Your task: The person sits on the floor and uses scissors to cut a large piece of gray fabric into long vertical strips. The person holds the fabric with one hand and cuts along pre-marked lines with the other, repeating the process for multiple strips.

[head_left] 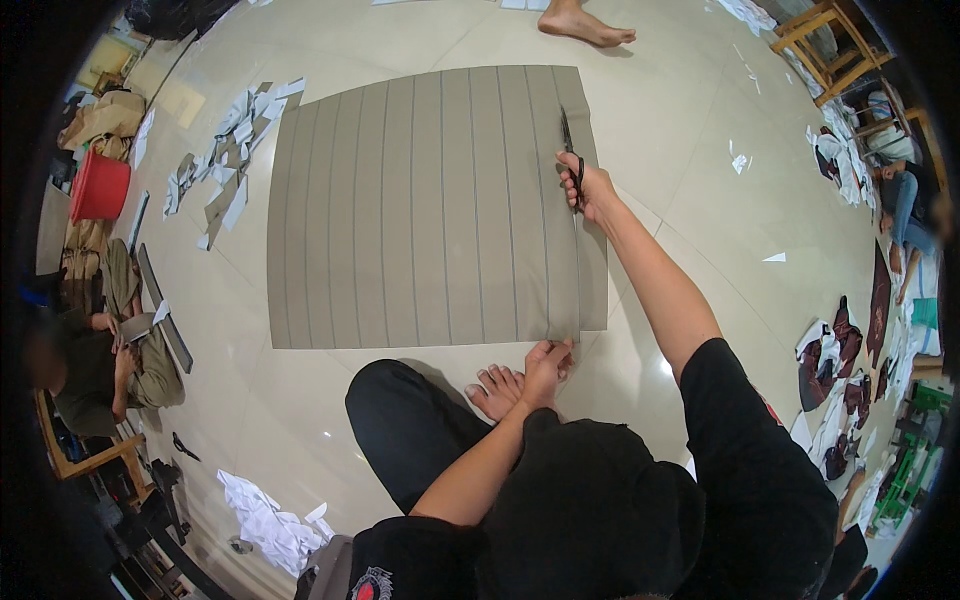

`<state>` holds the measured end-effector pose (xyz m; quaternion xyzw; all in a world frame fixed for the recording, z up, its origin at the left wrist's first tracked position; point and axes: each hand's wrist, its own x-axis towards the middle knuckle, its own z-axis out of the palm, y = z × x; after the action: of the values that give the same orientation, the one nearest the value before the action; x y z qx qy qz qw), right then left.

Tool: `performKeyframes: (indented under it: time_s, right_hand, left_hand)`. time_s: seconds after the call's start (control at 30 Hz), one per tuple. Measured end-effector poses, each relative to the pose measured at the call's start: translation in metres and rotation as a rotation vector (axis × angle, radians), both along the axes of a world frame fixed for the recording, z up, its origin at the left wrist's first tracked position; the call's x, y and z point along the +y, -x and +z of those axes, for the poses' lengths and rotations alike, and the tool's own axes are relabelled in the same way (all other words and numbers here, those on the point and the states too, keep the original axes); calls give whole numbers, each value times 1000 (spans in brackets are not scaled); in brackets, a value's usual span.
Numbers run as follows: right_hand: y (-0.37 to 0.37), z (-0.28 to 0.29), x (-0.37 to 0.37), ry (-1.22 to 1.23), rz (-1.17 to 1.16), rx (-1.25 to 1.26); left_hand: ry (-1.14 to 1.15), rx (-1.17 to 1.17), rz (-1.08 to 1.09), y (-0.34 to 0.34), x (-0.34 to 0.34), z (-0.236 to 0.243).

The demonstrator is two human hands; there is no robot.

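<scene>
A large taupe sheet of cloth [420,210] with dark parallel lines lies spread on the floor in front of me. My right hand [588,188] reaches to its far right part and grips black-handled scissors [566,132], their blades pointing away from me. Between the scissors and the near edge, a long seam-like edge sets off a narrow strip [594,270] on the right. Down at the near right corner, my left hand [546,370] pinches the cloth's edge between its fingers. My bare foot [495,391] rests just beside that hand.
Cloth offcuts [235,145] are heaped left of the sheet. White cloth [270,520] lies at the lower left, dark red and white pieces [835,350] at the right. A person [100,350] sits at the left near a red tub [100,187]; another person's foot [585,25] stands beyond the sheet.
</scene>
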<state>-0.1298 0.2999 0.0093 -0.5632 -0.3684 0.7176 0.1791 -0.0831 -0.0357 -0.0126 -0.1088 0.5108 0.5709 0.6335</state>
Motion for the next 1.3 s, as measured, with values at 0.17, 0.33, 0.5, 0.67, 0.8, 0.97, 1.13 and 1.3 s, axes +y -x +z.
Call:
performKeyframes:
  time_s: [0.17, 0.33, 0.5, 0.67, 0.8, 0.97, 1.13, 1.3]
  right_hand:
    - [3, -2, 3, -14, 3, 13]
    - [4, -3, 3, -28, 29, -8]
    - [4, -6, 5, -37, 59, -3]
    - [9, -1, 10, -19, 23, 41]
    - [10, -5, 21, -29, 30, 4]
    - [16, -2, 26, -18, 12, -8]
    - [16, 0, 26, -16, 39, 13]
    - [13, -4, 29, -33, 69, -13]
  left_hand:
    - [-23, -9, 13, -1, -2, -8]
    - [-22, -5, 15, -2, -2, -8]
    - [-2, 16, 2, -1, 0, 0]
    - [-20, 3, 15, -1, -3, -3]
    - [-47, 18, 12, -3, -3, -4]
    - [-80, -3, 33, -3, -4, -7]
    - [-62, 31, 20, -3, -3, -4]
    - [-66, 32, 14, -3, -3, -5]
